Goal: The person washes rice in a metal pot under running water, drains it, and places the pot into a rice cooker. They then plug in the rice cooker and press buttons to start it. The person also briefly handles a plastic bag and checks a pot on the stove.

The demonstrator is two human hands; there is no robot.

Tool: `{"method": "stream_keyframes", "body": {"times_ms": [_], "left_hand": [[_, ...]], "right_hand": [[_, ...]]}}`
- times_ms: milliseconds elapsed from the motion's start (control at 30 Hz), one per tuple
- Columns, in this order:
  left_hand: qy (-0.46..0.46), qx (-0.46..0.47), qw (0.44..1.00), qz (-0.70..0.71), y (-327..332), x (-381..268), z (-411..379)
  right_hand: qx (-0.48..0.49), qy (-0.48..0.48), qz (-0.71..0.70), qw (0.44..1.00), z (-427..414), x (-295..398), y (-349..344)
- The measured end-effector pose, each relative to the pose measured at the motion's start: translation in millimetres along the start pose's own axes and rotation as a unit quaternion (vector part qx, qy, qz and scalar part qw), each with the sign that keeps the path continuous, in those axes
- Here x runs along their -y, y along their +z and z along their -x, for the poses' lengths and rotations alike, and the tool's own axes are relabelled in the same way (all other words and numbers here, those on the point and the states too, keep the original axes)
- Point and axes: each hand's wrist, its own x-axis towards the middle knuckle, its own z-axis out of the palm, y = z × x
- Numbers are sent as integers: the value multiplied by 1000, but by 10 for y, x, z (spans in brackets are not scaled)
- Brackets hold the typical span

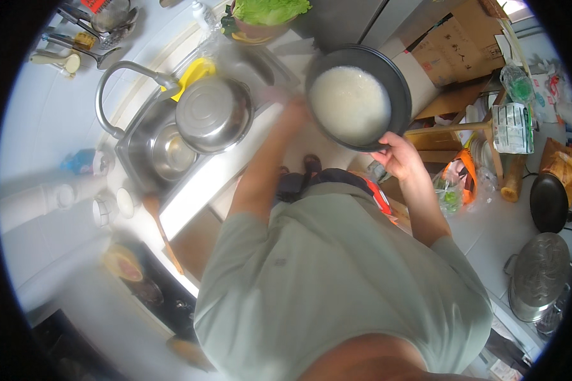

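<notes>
A dark round cooking pot holds cloudy, whitish liquid with some froth on top. My right hand grips its near right rim, thumb over the edge. By the pot's left side is my left hand, blurred, so its fingers and any contact with the pot cannot be made out. Left of that hand, a steel bowl or pan rests upside down over the sink. Below it in the steel sink sits a smaller metal bowl.
A curved faucet arches over the sink beside a yellow plastic item. A wooden spatula lies along the counter edge. Lettuce fills a container at the back. On the right are a wooden rack and a lidded steel pot.
</notes>
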Motion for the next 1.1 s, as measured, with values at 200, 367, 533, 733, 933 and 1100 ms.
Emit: {"method": "stream_keyframes", "body": {"times_ms": [200,367,533,733,933,1100], "left_hand": [[47,-3,999,17,-790,-623,-128],[-36,-119,991,-49,-1291,-950,497],[-241,-229,943,30,-1241,-978,1764],[-474,-208,852,-81,-974,-1316,3148],[-611,-211,758,-85,-522,-1862,3973],[-691,-217,686,-73,-261,-2248,4355]], "right_hand": [[-17,36,5,999,-32,83,-124],[0,8,56,998,-316,19,83],[42,53,54,996,-311,182,278],[133,72,140,979,-535,139,593],[193,104,209,953,-562,114,918],[252,114,262,925,-474,-25,1224]]}}
